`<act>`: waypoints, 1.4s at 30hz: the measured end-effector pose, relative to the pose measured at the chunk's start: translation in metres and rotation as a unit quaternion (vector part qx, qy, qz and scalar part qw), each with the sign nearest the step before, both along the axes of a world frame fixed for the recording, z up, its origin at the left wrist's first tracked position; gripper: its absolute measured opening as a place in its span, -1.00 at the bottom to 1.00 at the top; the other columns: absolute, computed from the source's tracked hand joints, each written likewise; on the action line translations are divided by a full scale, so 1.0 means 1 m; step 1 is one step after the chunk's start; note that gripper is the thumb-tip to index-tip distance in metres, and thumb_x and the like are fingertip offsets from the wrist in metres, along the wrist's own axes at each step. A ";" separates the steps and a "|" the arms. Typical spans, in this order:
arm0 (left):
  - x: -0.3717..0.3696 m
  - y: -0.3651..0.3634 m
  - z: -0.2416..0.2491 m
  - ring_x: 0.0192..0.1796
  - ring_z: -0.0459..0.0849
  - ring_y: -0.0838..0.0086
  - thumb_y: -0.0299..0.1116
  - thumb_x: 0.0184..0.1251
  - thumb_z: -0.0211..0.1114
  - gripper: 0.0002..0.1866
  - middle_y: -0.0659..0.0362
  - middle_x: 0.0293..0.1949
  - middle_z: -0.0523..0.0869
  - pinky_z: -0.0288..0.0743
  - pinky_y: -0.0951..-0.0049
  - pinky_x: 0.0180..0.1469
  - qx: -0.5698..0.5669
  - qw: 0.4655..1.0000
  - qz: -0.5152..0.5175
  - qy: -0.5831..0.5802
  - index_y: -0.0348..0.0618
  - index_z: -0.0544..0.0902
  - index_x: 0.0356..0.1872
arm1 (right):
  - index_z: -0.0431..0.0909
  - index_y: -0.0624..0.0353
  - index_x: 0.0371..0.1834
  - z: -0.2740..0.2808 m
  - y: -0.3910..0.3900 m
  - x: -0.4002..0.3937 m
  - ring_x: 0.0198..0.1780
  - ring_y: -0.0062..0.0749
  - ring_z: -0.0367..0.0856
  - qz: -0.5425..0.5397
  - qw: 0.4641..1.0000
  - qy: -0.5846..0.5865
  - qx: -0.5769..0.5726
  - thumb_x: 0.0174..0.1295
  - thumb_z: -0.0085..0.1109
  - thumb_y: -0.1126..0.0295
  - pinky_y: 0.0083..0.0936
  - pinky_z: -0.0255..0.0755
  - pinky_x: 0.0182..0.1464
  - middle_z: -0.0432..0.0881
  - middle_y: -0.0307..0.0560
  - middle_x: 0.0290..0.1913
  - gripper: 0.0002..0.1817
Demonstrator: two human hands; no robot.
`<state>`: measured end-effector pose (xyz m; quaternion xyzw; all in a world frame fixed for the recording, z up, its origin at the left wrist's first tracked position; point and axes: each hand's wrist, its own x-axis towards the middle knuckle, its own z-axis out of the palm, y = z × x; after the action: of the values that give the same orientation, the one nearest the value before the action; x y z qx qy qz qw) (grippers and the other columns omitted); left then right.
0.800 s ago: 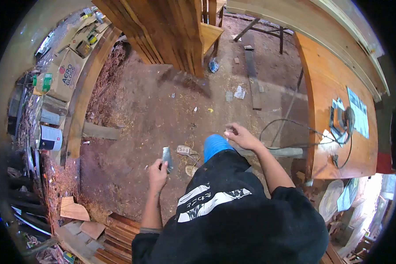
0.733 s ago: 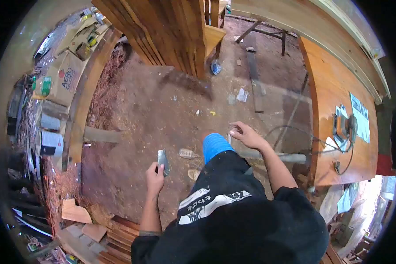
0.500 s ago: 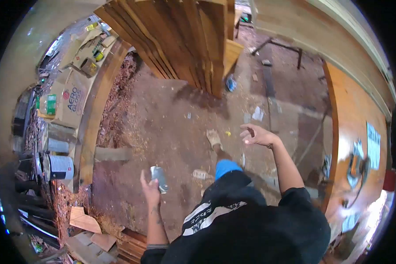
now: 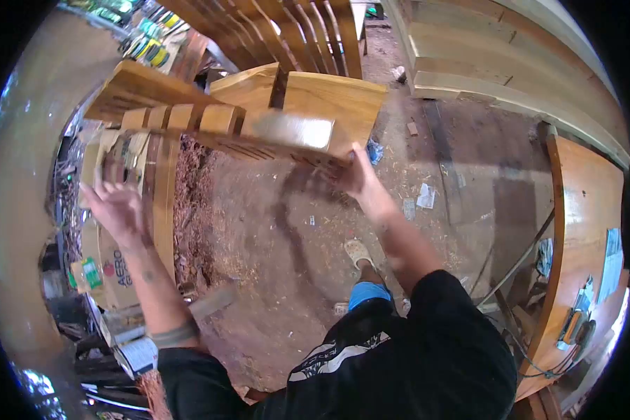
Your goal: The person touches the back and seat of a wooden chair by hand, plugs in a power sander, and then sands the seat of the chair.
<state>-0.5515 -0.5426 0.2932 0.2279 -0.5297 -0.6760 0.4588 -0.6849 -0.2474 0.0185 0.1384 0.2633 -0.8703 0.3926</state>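
A varnished wooden furniture piece with slats [image 4: 220,119] stands in front of me. My right hand [image 4: 357,175] is at its near right corner, the thumb up along the edge and the other fingers under it, partly blurred. Out to the left, my left hand [image 4: 115,210] is raised over the cardboard [image 4: 115,266] with its fingers spread. Motion smears those fingertips, and nothing shows in the palm. Behind the nearer slatted part are flat wooden boards [image 4: 329,101] and a taller slatted panel [image 4: 287,35].
Yellow-banded containers [image 4: 150,52] sit at the back left. A green-labelled container [image 4: 87,274] and a white-labelled can [image 4: 138,355] are along the left side. To the right, an orange-and-black tool [image 4: 574,327] with a cord lies on a wooden panel [image 4: 574,210]. Paper scraps [image 4: 425,196] litter the dirt floor.
Both hands have moved forward, the left also outward; its grey object no longer shows. My right hand has gone from free air to the furniture's corner. The furniture appears nearer and at another angle.
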 end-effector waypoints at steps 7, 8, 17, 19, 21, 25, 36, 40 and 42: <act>-0.058 -0.054 0.002 0.14 0.55 0.23 -0.21 0.31 0.25 -0.32 0.02 0.18 0.51 0.39 0.21 0.22 -0.192 0.961 -0.089 -0.180 -0.34 0.23 0.36 | 0.38 0.07 0.13 -0.012 -0.002 0.025 -0.09 -0.27 0.52 0.040 0.996 -0.075 0.023 0.18 0.02 0.04 -0.28 0.44 -0.06 0.53 -0.04 0.05 -0.49; -0.044 -0.057 -0.007 0.11 0.57 0.24 -0.30 0.29 0.26 -0.33 0.01 0.15 0.52 0.43 0.26 0.18 -0.231 0.947 -0.047 -0.218 -0.37 0.23 0.35 | 0.39 0.08 0.12 -0.013 -0.002 0.034 -0.09 -0.29 0.52 0.048 0.995 -0.080 0.039 0.18 0.01 0.05 -0.29 0.45 -0.07 0.54 -0.05 0.03 -0.50; 0.133 -0.090 -0.068 0.08 0.60 0.22 -0.54 0.20 0.18 -0.32 -0.06 0.10 0.56 0.51 0.24 0.15 0.025 0.981 0.015 -0.194 -0.21 0.24 0.41 | 0.50 0.22 0.03 -0.084 -0.024 0.095 0.01 -0.17 0.63 0.161 0.960 -0.194 0.124 0.19 0.23 0.40 -0.13 0.50 0.14 0.65 -0.02 -0.03 -0.66; 0.163 -0.089 -0.072 0.11 0.59 0.19 -0.54 0.21 0.18 -0.32 -0.08 0.11 0.56 0.51 0.20 0.16 0.148 0.975 0.009 -0.163 -0.22 0.23 0.40 | 0.52 0.21 0.03 -0.133 -0.037 0.112 0.06 -0.16 0.62 0.186 0.948 -0.221 0.132 0.21 0.28 0.37 -0.11 0.49 0.14 0.65 0.00 0.00 -0.66; 0.180 -0.075 -0.075 0.16 0.57 0.17 -0.56 0.21 0.17 -0.31 -0.10 0.12 0.55 0.50 0.15 0.18 0.189 0.970 0.012 -0.150 -0.23 0.21 0.42 | 0.52 0.21 0.05 -0.123 -0.040 0.120 0.06 -0.15 0.63 0.189 0.935 -0.236 0.185 0.22 0.27 0.35 -0.10 0.49 0.14 0.65 0.01 0.02 -0.65; 0.220 -0.086 -0.088 0.32 0.44 0.10 -0.63 0.14 0.12 -0.25 -0.16 0.22 0.47 0.41 0.09 0.30 0.080 0.982 -0.031 -0.170 -0.27 0.13 0.44 | 0.45 0.23 0.16 -0.216 -0.062 0.149 0.03 -0.13 0.65 0.203 0.947 -0.199 0.153 0.26 0.27 0.23 -0.10 0.52 0.11 0.62 0.06 0.09 -0.53; 0.291 -0.211 -0.099 0.17 0.46 0.27 -0.51 0.00 0.18 -0.22 0.01 0.29 0.41 0.39 0.23 0.28 0.034 0.968 -0.128 -0.214 -0.32 0.25 0.39 | 0.34 0.35 0.26 -0.159 -0.125 0.317 0.11 -0.09 0.59 0.013 0.949 -0.165 0.270 0.20 0.32 0.05 -0.10 0.50 0.14 0.51 0.12 0.21 -0.28; 0.292 -0.264 -0.060 0.26 0.39 0.25 -0.50 0.02 0.19 -0.23 0.00 0.33 0.39 0.29 0.21 0.35 0.019 0.944 -0.193 -0.268 -0.32 0.25 0.39 | 0.37 0.29 0.24 -0.105 -0.153 0.389 0.07 -0.11 0.61 -0.002 0.910 -0.283 0.304 0.26 0.24 0.04 -0.14 0.54 0.09 0.52 0.09 0.20 -0.36; 0.287 -0.251 -0.034 0.31 0.34 0.23 -0.51 0.04 0.18 -0.25 0.00 0.35 0.37 0.23 0.20 0.38 -0.017 0.937 -0.198 -0.289 -0.32 0.26 0.39 | 0.38 0.29 0.24 -0.086 -0.159 0.416 0.07 -0.12 0.61 -0.006 0.889 -0.328 0.319 0.28 0.22 0.03 -0.15 0.55 0.08 0.51 0.09 0.20 -0.37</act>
<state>-0.2648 -0.7932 0.2597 0.2956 -0.6856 -0.6489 0.1468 -0.2688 -0.4066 -0.0676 0.5354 0.3819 -0.6469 0.3860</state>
